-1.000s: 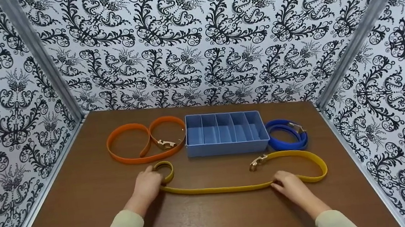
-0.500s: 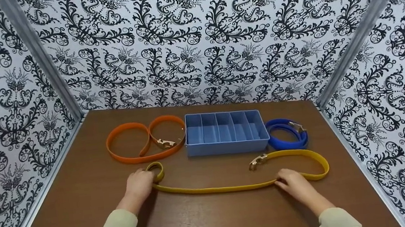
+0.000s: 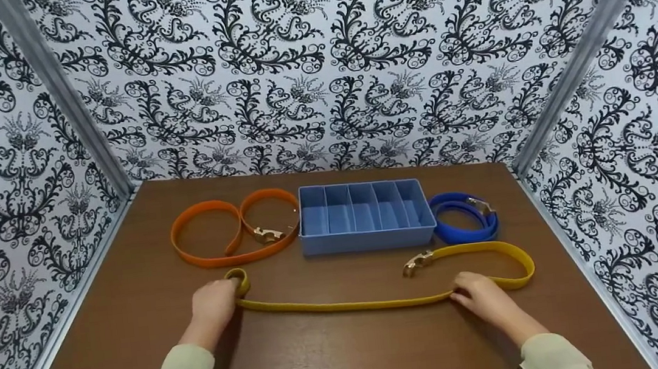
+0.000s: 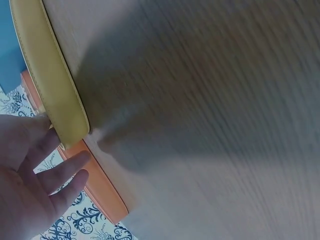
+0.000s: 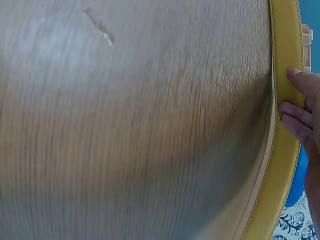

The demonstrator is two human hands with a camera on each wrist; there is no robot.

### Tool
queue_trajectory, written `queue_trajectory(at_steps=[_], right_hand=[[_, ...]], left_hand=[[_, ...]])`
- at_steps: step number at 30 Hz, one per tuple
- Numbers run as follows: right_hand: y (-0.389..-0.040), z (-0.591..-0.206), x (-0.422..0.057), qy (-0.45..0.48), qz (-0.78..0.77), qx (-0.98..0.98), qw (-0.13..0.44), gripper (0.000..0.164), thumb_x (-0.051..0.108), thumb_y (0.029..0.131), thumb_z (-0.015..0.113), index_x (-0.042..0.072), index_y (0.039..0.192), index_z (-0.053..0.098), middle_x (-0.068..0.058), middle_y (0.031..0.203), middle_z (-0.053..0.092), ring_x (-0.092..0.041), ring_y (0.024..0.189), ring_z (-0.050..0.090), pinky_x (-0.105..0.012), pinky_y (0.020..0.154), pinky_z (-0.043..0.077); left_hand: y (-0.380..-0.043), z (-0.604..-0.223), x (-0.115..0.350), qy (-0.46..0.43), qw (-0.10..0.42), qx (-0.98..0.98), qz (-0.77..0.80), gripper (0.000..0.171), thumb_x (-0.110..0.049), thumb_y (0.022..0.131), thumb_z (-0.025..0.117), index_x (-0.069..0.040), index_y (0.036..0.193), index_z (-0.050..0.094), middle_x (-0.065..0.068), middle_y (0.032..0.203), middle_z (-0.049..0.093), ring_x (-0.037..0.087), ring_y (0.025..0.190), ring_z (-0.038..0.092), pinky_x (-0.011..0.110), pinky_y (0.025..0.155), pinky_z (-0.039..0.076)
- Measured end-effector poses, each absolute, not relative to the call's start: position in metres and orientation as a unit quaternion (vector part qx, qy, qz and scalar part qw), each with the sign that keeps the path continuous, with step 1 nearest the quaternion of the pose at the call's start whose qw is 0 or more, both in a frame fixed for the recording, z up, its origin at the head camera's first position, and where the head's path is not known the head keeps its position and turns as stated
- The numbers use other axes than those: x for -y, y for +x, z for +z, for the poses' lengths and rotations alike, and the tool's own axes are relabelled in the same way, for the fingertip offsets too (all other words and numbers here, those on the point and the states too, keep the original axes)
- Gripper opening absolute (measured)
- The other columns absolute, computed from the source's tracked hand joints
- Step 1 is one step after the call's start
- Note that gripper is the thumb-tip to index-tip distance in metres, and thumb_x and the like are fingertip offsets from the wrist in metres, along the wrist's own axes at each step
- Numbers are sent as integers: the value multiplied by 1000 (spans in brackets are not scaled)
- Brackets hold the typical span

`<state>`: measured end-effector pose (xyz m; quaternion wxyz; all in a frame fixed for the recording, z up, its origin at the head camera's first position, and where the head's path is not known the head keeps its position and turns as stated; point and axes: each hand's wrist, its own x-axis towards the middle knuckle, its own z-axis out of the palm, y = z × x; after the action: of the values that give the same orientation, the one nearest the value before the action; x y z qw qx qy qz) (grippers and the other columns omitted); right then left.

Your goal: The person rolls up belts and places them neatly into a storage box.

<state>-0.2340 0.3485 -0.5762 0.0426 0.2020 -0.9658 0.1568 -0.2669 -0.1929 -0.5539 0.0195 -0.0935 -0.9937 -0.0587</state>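
A yellow belt (image 3: 348,307) with stitched edges stands on its narrow edge across the brown table. My left hand (image 3: 213,306) grips its rolled end, where a small loop (image 3: 241,281) shows beyond the fingers. In the left wrist view, part of that grip is hidden behind the belt (image 4: 52,75), and the lower fingers are extended. Toward the other end, my right hand (image 3: 480,294) pinches the belt; the right wrist view has fingertips (image 5: 295,112) against the strap. Past this hand the belt curves back to its gold metal buckle (image 3: 417,262).
Behind the belt is a blue box (image 3: 368,240) with several compartments. An orange belt (image 3: 203,207) lies in two loops to its left. A coiled blue belt (image 3: 466,234) sits against its right side. Patterned walls (image 3: 319,88) enclose the table.
My left hand has moved left with the rolled end, whose visible loop looks smaller. My right hand has shifted slightly right and up. The orange and blue belts and the box stay put.
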Motion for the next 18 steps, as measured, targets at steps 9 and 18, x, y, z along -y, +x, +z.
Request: queue_trajectory(at_steps=[9,18], right_hand=[[-239,-569,-357,190,175,965,33,10,9,85,74,15,87,66,8,83,56,-12,75,55,-38,74,53],[-242,-570,-359,224,168,959,47,15,9,84,74,16,82,62,9,79,52,-9,71,49,-34,67,49]], left_hand=[[-269,-554,204,-58,16,997,-54,12,0,86,66,-9,78,64,9,73,63,31,66,61,50,61,52],[-264,-552,217,-46,31,994,-90,21,5,87,61,-10,73,55,10,71,60,35,68,61,52,60,51]])
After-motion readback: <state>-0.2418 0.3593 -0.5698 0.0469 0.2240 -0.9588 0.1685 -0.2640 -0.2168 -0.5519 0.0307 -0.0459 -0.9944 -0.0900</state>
